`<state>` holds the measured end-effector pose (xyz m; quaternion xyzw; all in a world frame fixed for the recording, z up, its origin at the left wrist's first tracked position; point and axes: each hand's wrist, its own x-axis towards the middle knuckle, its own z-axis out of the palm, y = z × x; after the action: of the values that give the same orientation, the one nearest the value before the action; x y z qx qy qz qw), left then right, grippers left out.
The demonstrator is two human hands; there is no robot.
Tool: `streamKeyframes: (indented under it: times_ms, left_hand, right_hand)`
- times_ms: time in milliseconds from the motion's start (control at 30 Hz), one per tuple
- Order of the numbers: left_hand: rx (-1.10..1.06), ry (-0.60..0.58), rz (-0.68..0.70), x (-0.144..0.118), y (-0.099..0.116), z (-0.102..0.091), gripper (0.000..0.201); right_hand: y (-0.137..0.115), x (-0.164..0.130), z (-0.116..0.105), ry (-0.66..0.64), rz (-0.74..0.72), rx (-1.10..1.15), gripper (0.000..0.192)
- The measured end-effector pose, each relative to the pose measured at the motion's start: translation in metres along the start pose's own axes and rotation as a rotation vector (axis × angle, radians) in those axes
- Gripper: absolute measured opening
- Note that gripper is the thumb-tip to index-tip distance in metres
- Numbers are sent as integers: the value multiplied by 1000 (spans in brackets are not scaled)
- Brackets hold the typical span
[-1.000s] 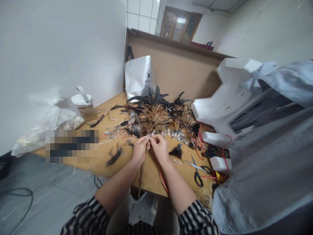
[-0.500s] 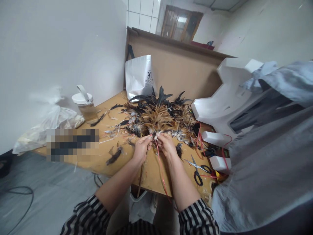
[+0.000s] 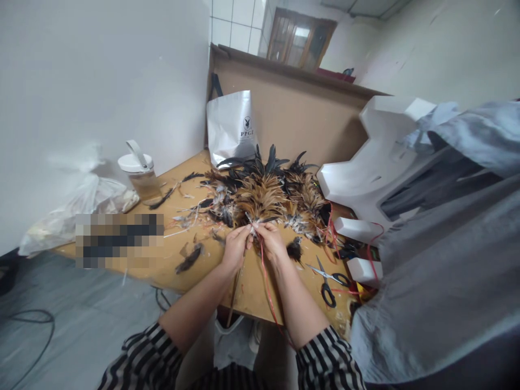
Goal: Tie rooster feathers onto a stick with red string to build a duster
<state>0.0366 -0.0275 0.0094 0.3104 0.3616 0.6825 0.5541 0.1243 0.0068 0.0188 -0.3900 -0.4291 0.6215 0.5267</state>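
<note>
Both hands met at the near edge of the feather pile (image 3: 264,197), mid-table. The left hand (image 3: 234,246) had its fingers pinched together on a thin stick (image 3: 235,287) that ran down past the table (image 3: 195,271) edge. The right hand (image 3: 273,242) was pinched shut on feather quills at the stick's top, with a red cord (image 3: 266,281) trailing from it toward the lap. Scissors (image 3: 329,279) lay just right of the right wrist; a loose feather (image 3: 189,260) lay left. Bare tabletop was open to the left of the hands.
</note>
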Motion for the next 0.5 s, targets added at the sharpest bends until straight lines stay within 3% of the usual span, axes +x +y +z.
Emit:
streamKeyframes:
  times_ms: [500]
  left_hand:
    - [39, -2, -5, 0, -2, 1, 34]
  right_hand:
    - [-3, 1, -3, -15, 168, 100, 40]
